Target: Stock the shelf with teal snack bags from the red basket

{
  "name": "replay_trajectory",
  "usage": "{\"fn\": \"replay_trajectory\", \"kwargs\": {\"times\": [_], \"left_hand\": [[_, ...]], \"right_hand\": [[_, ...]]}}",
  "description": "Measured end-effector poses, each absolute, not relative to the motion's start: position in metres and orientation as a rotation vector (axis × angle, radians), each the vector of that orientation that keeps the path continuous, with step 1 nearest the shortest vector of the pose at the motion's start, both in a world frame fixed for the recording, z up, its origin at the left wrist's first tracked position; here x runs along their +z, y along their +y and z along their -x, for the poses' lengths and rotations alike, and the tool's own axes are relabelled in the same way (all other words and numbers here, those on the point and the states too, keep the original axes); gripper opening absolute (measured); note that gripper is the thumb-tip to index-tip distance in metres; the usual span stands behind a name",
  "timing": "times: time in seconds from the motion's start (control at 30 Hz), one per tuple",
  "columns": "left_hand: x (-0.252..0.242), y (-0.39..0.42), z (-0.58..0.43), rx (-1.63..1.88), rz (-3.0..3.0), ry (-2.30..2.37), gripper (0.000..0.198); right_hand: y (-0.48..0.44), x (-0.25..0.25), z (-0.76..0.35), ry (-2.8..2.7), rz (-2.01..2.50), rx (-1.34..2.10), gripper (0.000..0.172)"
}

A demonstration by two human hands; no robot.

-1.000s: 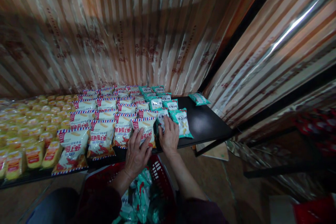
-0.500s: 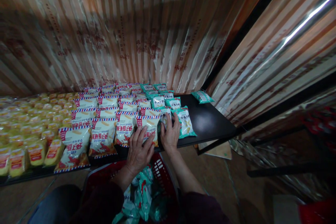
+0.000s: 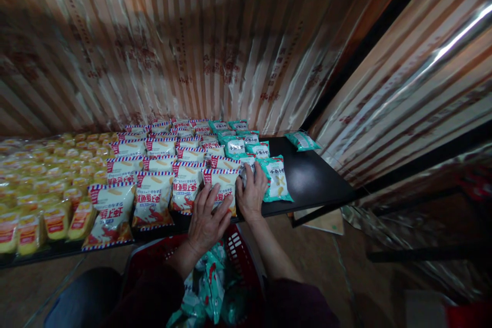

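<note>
My left hand [image 3: 208, 217] rests with fingers spread on the front of a striped snack bag [image 3: 222, 178] in the front row. Beside it, my right hand [image 3: 251, 192] lies over a teal snack bag [image 3: 247, 161], thumb and fingers apart, covering most of that bag. Another teal snack bag [image 3: 277, 179] stands just right of my right hand. Below my arms, a red basket [image 3: 235, 246] holds several teal bags [image 3: 211, 282].
Rows of striped bags [image 3: 148, 197] and yellow packaged snacks [image 3: 56, 220] fill the left of the black shelf [image 3: 307, 174]. One teal bag [image 3: 302, 140] lies apart at the back right. Corrugated sheeting [image 3: 230, 36] rises behind; a dark post [image 3: 342, 72] slants at right.
The whole view has shifted slightly, so the shelf sits a little further right. Both hands stay at the same bags, with hardly any movement against them.
</note>
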State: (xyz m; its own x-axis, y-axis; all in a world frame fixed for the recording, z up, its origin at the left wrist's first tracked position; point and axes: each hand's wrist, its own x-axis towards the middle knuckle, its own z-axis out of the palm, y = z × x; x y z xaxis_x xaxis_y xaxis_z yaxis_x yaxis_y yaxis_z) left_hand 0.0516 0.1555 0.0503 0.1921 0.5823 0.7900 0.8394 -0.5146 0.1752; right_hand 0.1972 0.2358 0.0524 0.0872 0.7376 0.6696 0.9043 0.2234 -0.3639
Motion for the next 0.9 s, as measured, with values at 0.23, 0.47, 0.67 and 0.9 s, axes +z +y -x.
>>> {"fn": "replay_trajectory", "kwargs": {"times": [0.23,0.47,0.67,0.9], "left_hand": [[0.051,0.155,-0.051,-1.173,2.191,-1.386,0.052],[0.05,0.156,-0.051,-1.189,2.211,-1.379,0.057],[0.05,0.155,-0.05,-1.222,2.251,-1.365,0.063],[0.052,0.155,-0.052,-1.298,2.238,-1.387,0.071]], "right_hand": [[0.225,0.062,-0.199,-1.666,1.412,-0.205,0.043],[0.187,0.062,-0.193,-1.711,1.273,-0.049,0.04],[0.181,0.052,-0.185,-1.764,1.244,0.184,0.047],[0.187,0.065,-0.179,-1.716,1.246,0.369,0.055]]}}
